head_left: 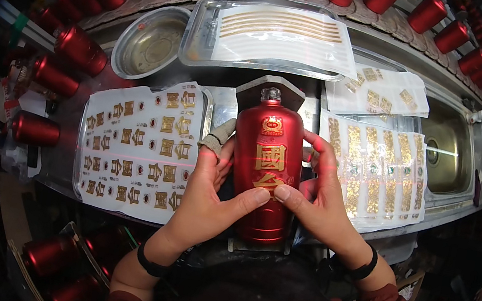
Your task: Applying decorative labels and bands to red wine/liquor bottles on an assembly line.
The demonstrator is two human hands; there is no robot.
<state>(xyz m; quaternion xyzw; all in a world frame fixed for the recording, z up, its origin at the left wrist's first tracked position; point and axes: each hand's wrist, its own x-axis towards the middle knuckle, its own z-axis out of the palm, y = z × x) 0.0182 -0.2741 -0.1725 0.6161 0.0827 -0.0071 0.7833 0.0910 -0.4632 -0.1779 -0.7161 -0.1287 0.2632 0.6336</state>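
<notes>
A red bottle (268, 155) with gold decals lies on a grey holder (271, 88) in the middle of the bench, neck pointing away from me. My left hand (205, 195) grips its left side, thumb pressed on the lower gold decal. My right hand (319, 194) holds its right side, thumb beside the left thumb on the same decal. A cloth finger cover sits on one left fingertip.
A white sheet of gold decals (137, 147) lies to the left, another sheet (376, 172) to the right. Behind are a metal tray with gold strips (272, 32), a round metal bowl (148, 41) and a sink (448, 155). Several red bottles (80, 49) ring the bench.
</notes>
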